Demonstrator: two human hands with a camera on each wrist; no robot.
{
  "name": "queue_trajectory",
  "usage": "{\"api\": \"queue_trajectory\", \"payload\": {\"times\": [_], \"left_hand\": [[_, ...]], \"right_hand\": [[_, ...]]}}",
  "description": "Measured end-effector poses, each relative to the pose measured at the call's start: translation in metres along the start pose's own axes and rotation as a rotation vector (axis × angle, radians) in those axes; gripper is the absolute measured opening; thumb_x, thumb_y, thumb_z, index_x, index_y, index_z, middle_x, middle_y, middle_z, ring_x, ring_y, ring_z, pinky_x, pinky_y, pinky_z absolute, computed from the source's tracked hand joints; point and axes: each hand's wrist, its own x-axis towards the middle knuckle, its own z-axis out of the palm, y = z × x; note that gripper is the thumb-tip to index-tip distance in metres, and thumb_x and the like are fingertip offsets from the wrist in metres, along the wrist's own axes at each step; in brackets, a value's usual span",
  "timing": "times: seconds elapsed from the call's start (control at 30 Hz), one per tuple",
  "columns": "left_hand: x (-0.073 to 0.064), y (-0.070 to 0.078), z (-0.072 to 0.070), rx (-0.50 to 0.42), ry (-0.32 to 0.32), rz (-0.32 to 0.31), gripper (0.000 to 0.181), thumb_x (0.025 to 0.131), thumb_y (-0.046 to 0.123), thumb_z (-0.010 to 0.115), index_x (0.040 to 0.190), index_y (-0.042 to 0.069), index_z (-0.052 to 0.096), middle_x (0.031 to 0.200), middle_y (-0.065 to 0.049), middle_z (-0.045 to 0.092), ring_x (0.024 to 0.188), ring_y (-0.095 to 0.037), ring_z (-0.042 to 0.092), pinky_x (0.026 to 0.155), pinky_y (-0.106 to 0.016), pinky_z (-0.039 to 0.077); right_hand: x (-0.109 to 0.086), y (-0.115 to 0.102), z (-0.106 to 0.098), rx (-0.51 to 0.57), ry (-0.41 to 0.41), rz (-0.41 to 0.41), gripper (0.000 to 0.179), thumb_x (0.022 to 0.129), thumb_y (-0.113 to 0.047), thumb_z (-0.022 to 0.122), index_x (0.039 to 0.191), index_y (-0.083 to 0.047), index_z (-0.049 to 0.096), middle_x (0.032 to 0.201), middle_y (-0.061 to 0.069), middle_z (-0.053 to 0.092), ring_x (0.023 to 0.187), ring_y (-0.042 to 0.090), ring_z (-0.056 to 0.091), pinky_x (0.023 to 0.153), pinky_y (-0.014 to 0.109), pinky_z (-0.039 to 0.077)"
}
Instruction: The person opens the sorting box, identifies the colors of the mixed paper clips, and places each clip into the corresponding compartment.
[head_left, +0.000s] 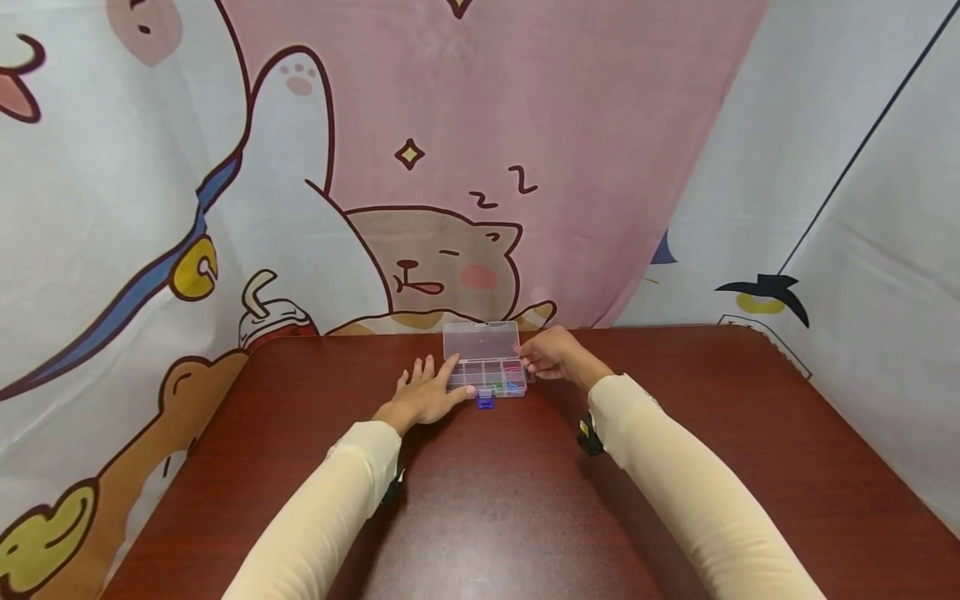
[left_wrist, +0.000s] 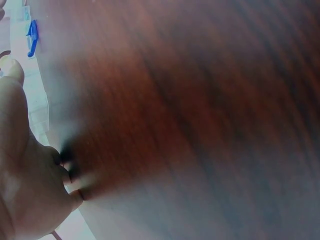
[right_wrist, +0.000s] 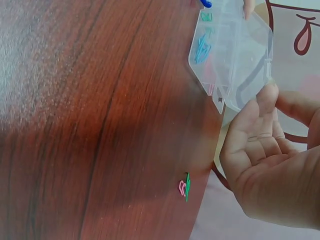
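A clear plastic compartment box (head_left: 467, 379) lies at the far side of the table, its transparent lid (head_left: 482, 340) raised at the back. Blue, green and pink clips (right_wrist: 202, 50), which look like paper clips, lie in its right compartments. My left hand (head_left: 427, 393) rests at the box's left side with fingers spread, its thumb at the front edge near the blue latch (head_left: 486, 402). At the right end is my right hand (head_left: 555, 354), thumb and forefinger tips close together beside the lid. Whether something small sits between them is unclear.
One green clip (right_wrist: 187, 186) and a pink clip (right_wrist: 182, 188) lie on the brown wooden table (head_left: 480, 500), to the right of the box. Behind the table hangs a cartoon-printed cloth (head_left: 600, 125). Dark wrist devices (head_left: 590, 435) sit under both sleeves.
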Motion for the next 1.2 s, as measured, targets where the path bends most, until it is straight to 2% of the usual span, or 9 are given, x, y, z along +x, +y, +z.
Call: {"api": "queue_trajectory", "payload": {"times": [0.2,0.5,0.67,0.93,1.2], "left_hand": [[0.001,0.002,0.001,0.002,-0.004,0.002,0.08,0.093,0.069,0.037,0.158,0.029,0.01,0.161,-0.023,0.009,0.148,-0.042,0.005,0.116,-0.061,0.005],[0.001,0.004,0.0,0.009,-0.008,0.0,0.081,0.093,0.07,0.036,0.158,0.03,0.009,0.161,-0.023,0.008,0.148,-0.042,0.005,0.116,-0.06,0.005],[0.001,0.004,0.0,0.01,-0.012,0.001,0.08,0.093,0.07,0.036,0.158,0.03,0.008,0.161,-0.023,0.008,0.148,-0.042,0.005,0.116,-0.06,0.005],[-0.002,0.005,-0.001,0.005,-0.009,-0.001,0.08,0.094,0.069,0.037,0.158,0.029,0.009,0.161,-0.023,0.009,0.148,-0.042,0.005,0.116,-0.06,0.006],[-0.002,0.003,-0.001,0.007,-0.009,-0.005,0.081,0.093,0.07,0.036,0.158,0.031,0.008,0.161,-0.023,0.008,0.148,-0.042,0.005,0.116,-0.06,0.006]], "right_hand": [[-0.001,-0.001,0.0,-0.016,-0.013,0.011,0.029,0.094,-0.015,0.059,0.116,0.003,0.064,0.061,-0.003,0.064,0.051,0.006,0.056,0.054,0.024,0.048],[-0.002,0.0,-0.005,-0.027,0.02,0.027,0.024,0.093,-0.017,0.061,0.107,0.002,0.067,0.063,-0.003,0.065,0.052,0.007,0.058,0.065,0.03,0.053],[-0.001,0.003,-0.008,-0.014,0.022,0.032,0.018,0.093,-0.015,0.06,0.099,0.001,0.065,0.062,-0.002,0.064,0.051,0.007,0.057,0.062,0.028,0.053],[0.0,0.004,-0.014,0.008,0.02,0.053,0.027,0.092,-0.014,0.06,0.112,0.004,0.062,0.062,-0.003,0.063,0.051,0.007,0.057,0.061,0.028,0.051],[0.003,0.009,-0.027,-0.011,0.072,0.068,0.029,0.093,-0.014,0.06,0.115,0.005,0.061,0.062,-0.002,0.064,0.052,0.008,0.058,0.065,0.029,0.054]]}}
